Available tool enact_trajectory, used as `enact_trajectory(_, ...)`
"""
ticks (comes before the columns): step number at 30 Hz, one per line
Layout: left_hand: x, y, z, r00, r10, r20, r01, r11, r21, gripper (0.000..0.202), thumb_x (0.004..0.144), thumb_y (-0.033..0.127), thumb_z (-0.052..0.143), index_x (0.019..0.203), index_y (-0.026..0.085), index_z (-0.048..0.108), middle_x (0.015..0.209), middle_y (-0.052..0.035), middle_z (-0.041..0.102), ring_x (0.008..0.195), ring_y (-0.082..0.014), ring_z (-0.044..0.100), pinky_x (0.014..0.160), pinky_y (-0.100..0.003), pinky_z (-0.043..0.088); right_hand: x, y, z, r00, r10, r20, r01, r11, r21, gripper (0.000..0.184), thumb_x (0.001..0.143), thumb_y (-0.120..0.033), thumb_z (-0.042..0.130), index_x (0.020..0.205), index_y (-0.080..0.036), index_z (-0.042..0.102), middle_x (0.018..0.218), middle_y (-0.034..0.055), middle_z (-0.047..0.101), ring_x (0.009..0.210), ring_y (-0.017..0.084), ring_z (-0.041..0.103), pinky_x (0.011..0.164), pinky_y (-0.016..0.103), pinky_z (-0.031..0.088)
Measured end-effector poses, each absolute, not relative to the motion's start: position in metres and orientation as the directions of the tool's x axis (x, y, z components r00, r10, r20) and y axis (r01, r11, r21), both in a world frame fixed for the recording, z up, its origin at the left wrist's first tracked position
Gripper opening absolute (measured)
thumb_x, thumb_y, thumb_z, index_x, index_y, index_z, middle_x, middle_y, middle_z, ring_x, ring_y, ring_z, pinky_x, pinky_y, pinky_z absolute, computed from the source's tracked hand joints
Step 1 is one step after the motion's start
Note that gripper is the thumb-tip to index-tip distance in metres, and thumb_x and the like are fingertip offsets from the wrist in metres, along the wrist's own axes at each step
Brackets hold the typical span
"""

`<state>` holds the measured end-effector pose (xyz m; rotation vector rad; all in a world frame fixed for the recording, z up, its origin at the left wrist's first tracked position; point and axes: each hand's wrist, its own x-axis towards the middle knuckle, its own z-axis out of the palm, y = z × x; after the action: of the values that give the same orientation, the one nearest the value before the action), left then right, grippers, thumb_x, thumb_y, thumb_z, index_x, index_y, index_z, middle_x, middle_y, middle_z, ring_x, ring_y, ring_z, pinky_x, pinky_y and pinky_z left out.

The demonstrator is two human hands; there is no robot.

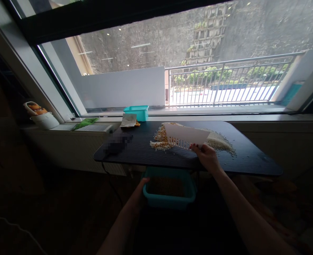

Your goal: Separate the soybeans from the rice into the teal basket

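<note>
My right hand (pixel 207 156) is closed on the lower right edge of a slotted white card (pixel 186 134), thumb and fingers pinching it. The card is tilted over the table, with a row of slots along its lower left edge. Behind and left of it lie orange-yellow kernels (pixel 160 134) mixed with white grains. A pile of white grains (pixel 220 141) spreads out to its right. My left hand (pixel 139 194) grips the left rim of a teal bin (pixel 169 202) below the table's front edge. Dark brownish grains lie in that bin; the shade hides their kind.
The dark table (pixel 248 156) stands against the window sill. A second teal bin (pixel 141 112) and a piece of paper (pixel 128 120) are at its back left. A blurred dark object (pixel 116 143) lies at the left. Beyond are a radiator (pixel 92 128), a green cloth (pixel 86 123) and a white pot (pixel 46 121).
</note>
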<state>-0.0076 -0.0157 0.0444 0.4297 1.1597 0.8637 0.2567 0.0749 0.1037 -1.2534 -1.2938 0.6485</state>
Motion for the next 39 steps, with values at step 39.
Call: enact_trajectory(39, -0.012, -0.01, 0.038, 0.121, 0.76, -0.639, -0.357, 0.634, 0.686, 0.048, 0.085, 0.049, 0.047, 0.118, 0.016, 0.059, 0.091, -0.0073, 0.072, 0.085, -0.0228, 0.067, 0.071, -0.03, 0.051, 0.256, 0.069, 0.109, 0.073, 0.926, 0.37, 0.327, 0.329, -0.886, 0.03, 0.075, -0.046, 0.061, 0.076, -0.017, 0.069, 0.071, 0.0042, 0.068, 0.063, 0.017, 0.058, 0.06, 0.029, 0.045)
